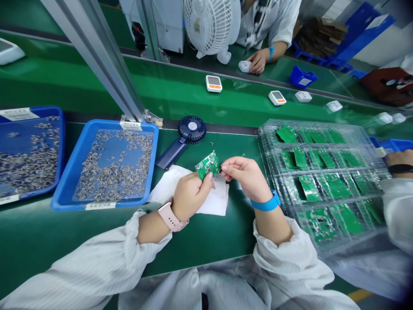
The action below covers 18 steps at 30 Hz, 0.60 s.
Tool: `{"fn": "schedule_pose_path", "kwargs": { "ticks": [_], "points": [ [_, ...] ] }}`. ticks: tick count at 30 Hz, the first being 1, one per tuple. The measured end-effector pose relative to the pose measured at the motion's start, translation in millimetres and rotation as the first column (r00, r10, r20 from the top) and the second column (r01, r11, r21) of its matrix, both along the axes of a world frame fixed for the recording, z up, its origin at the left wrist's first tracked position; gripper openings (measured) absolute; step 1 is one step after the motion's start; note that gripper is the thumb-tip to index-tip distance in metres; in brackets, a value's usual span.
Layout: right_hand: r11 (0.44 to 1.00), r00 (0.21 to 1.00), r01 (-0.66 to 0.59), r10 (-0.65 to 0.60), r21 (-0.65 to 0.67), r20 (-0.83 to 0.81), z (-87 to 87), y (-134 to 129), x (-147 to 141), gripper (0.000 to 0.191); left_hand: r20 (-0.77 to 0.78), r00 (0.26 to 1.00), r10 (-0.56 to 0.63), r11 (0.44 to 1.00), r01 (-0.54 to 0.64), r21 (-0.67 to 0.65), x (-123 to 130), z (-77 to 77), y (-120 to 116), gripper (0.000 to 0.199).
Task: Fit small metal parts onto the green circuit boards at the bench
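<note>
A small green circuit board (206, 165) is pinched between the thumb and fingers of my left hand (190, 193), tilted over a white cloth (213, 202). At the board's right edge, my right hand (243, 174) has its thumb and forefinger closed together. A tiny dark piece seems to sit at those fingertips, too small to name. Left of my hands, a blue tray (154, 172) holds many small metal clips (112, 181). To the right stands a clear plastic tray (267, 142) with compartments full of green circuit boards (337, 185).
A dark handheld fan (192, 129) lies behind the cloth. Another blue tray of metal parts (29, 172) is at the far left. A metal post (106, 56) rises behind the trays. White devices (214, 83) line the green conveyor; across it are a white fan (209, 26) and a co-worker's hand (258, 61).
</note>
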State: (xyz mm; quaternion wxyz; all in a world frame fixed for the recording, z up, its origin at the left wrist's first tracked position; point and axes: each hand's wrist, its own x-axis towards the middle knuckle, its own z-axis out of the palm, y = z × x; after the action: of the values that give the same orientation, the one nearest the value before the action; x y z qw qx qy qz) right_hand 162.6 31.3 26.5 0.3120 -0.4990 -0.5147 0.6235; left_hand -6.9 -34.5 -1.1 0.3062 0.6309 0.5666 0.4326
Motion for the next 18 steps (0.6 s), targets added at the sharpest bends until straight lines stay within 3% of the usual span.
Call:
{"fn": "schedule_pose_path", "kwargs": {
  "ticks": [8, 18],
  "points": [
    [1.0, 1.0, 0.002, -0.001, -0.019, 0.021, 3.1, -1, -4, 0.022, -0.041, 0.999, -0.01, 1.0, 0.011, 0.011, 0, 0.2, 0, 0.047],
    [0.992, 0.995, -0.02, 0.007, -0.128, -0.102, -9.6, 3, -5, 0.034, -0.1, 0.994, -0.037, 0.999, 0.04, 0.029, 1, 0.1, 0, 0.046]
  ]
}}
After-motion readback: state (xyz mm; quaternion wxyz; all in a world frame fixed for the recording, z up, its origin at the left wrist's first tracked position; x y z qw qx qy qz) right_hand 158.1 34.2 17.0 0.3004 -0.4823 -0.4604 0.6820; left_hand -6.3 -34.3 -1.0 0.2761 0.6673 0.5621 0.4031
